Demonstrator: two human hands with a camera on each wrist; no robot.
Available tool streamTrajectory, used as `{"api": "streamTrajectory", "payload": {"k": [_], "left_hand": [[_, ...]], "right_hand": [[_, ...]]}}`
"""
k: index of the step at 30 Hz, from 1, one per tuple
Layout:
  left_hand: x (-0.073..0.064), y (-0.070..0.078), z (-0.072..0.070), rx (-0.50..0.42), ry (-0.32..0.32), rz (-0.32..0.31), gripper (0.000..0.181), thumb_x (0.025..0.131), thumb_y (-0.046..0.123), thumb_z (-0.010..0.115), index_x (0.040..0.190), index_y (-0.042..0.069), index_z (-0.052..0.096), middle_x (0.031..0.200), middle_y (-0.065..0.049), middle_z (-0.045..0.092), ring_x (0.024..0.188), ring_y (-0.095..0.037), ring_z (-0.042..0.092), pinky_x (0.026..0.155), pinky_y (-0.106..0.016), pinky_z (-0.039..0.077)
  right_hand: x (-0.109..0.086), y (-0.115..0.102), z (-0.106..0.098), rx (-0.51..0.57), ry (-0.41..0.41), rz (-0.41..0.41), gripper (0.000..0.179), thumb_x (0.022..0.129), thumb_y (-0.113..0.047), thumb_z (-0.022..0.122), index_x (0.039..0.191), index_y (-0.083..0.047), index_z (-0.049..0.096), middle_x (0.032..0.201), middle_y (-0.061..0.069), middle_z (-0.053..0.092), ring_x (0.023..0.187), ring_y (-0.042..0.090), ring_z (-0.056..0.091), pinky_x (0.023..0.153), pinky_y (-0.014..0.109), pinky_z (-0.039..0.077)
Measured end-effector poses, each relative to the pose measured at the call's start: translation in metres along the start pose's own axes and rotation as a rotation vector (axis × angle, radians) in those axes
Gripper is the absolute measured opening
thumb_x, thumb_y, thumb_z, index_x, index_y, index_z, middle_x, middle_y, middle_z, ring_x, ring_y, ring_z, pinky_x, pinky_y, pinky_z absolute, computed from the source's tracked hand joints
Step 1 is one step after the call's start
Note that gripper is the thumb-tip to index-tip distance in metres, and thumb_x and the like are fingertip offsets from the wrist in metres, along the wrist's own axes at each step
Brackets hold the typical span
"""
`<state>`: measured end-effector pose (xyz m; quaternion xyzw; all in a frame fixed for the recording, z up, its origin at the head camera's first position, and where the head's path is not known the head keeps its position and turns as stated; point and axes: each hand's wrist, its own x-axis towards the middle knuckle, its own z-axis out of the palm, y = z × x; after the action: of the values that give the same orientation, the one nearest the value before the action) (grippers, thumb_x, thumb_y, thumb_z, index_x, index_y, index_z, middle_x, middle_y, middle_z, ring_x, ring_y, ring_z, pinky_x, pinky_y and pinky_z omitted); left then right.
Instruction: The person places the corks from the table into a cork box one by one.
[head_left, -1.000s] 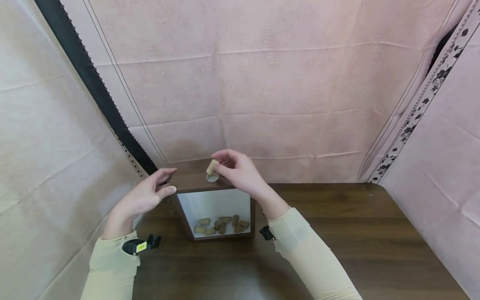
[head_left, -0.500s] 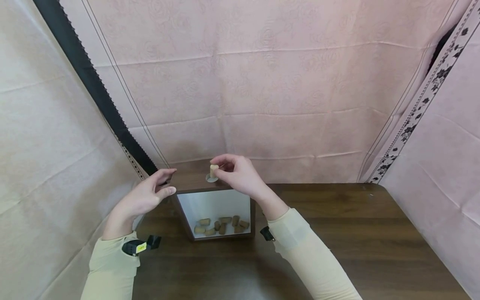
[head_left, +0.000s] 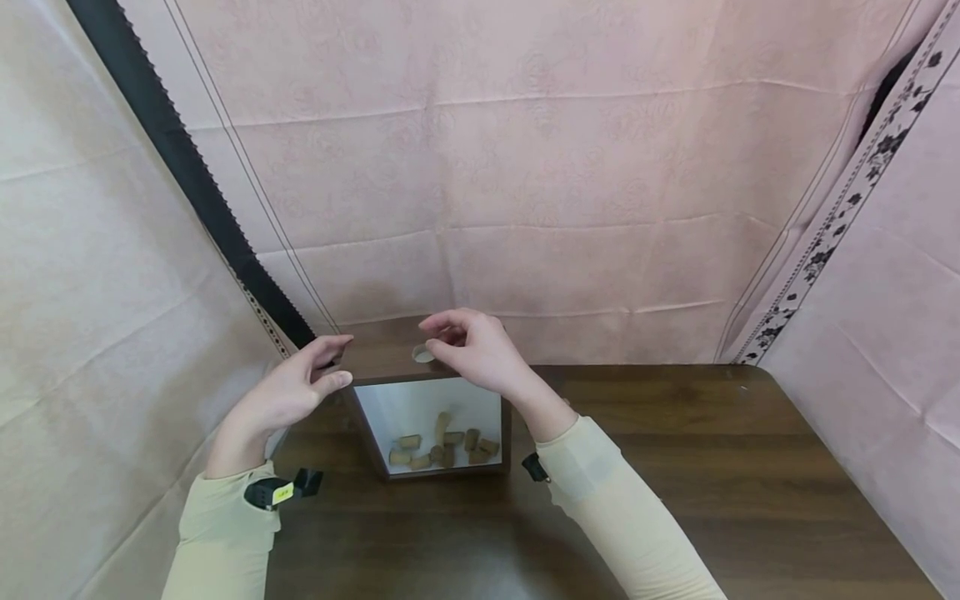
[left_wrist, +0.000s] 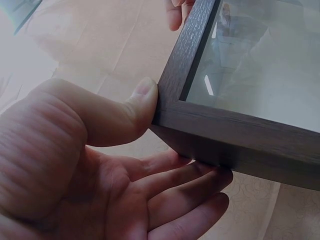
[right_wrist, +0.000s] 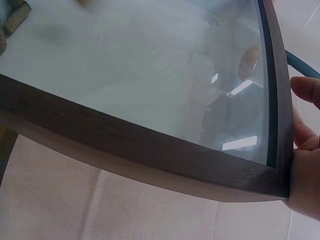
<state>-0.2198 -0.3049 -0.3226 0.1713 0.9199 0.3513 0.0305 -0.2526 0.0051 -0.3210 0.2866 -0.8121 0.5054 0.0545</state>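
A dark wooden shadow box [head_left: 506,433] with a glass front stands on the table, with several corks [head_left: 409,442] at its bottom. One blurred cork [head_left: 442,423] is in mid-air inside the box, over the pile. My left hand [head_left: 285,387] holds the upper left corner, the thumb [left_wrist: 142,102] on one side and fingertips on another in the left wrist view. Above the top edge, beside its round hole [head_left: 423,355], my right hand [head_left: 480,354] has loosely bent fingers with no cork visible between them. The right wrist view cuts off part of that hand [right_wrist: 306,145].
The brown wooden table [head_left: 645,483] extends right of the box and in front of it. Pale pink cloth [head_left: 570,183] hangs behind, and light cloth [head_left: 90,350] hangs on the left. Reflections show on the glass [right_wrist: 240,142].
The right hand has brought a cork down upright to the hole and let it go. That cork now falls inside the box. The left hand stays at the corner.
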Motion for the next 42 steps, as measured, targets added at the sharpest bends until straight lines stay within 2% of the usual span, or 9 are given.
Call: {"api": "streamTrajectory", "payload": {"k": [20,23,27,31,35,39,42], "left_hand": [[0.000,0.002,-0.001,0.009,0.003,0.000,0.069,0.109,0.021,0.065,0.165,0.002,0.030,0.167,-0.034,0.032,0.151,-0.057,0.032,0.115,-0.072,0.034],[0.000,0.002,-0.001,0.009,0.005,-0.001,0.068,0.109,0.020,0.065,0.165,0.002,0.030,0.167,-0.034,0.032,0.151,-0.056,0.032,0.116,-0.072,0.034],[0.000,0.003,-0.001,-0.003,0.001,-0.001,0.068,0.109,0.021,0.064,0.165,0.002,0.030,0.167,-0.033,0.032,0.152,-0.056,0.031,0.116,-0.072,0.033],[-0.001,0.002,0.001,-0.026,0.000,0.000,0.068,0.109,0.020,0.064,0.165,0.003,0.031,0.168,-0.032,0.032,0.153,-0.055,0.030,0.118,-0.071,0.032],[-0.001,0.001,0.001,-0.022,0.005,0.006,0.067,0.109,0.021,0.065,0.165,0.003,0.032,0.168,-0.031,0.032,0.153,-0.054,0.031,0.118,-0.070,0.032],[-0.001,0.000,0.000,-0.020,0.003,0.007,0.068,0.109,0.021,0.065,0.165,0.003,0.031,0.168,-0.031,0.032,0.153,-0.055,0.031,0.118,-0.070,0.032],[0.000,0.000,0.000,-0.018,0.000,-0.001,0.068,0.109,0.022,0.064,0.165,0.004,0.031,0.168,-0.030,0.031,0.153,-0.054,0.030,0.118,-0.070,0.032]], "right_hand": [[-0.001,0.000,-0.002,0.020,-0.007,-0.002,0.022,0.104,-0.017,0.071,0.126,-0.017,0.077,0.110,-0.003,0.073,0.095,0.017,0.066,0.078,0.035,0.059],[-0.001,0.002,-0.005,0.051,-0.026,-0.015,0.023,0.104,-0.018,0.071,0.127,-0.017,0.077,0.113,-0.004,0.074,0.098,0.017,0.067,0.080,0.035,0.059],[-0.005,0.009,-0.016,0.145,-0.048,-0.036,0.024,0.105,-0.019,0.071,0.128,-0.017,0.076,0.117,-0.003,0.075,0.100,0.019,0.069,0.083,0.037,0.060],[-0.012,0.021,-0.032,0.241,-0.021,-0.027,0.024,0.106,-0.017,0.070,0.129,-0.012,0.075,0.120,0.005,0.075,0.099,0.024,0.071,0.084,0.038,0.062],[-0.025,0.039,-0.050,0.289,0.073,0.038,0.025,0.107,-0.019,0.069,0.129,-0.008,0.075,0.117,0.014,0.075,0.099,0.027,0.071,0.084,0.038,0.061],[-0.039,0.066,-0.063,0.331,0.147,0.126,0.029,0.108,-0.023,0.068,0.129,-0.005,0.073,0.119,0.013,0.073,0.101,0.026,0.068,0.087,0.036,0.059],[-0.049,0.090,-0.068,0.345,0.147,0.205,0.032,0.108,-0.026,0.068,0.131,-0.004,0.072,0.120,0.010,0.073,0.100,0.025,0.068,0.088,0.035,0.059]]}}
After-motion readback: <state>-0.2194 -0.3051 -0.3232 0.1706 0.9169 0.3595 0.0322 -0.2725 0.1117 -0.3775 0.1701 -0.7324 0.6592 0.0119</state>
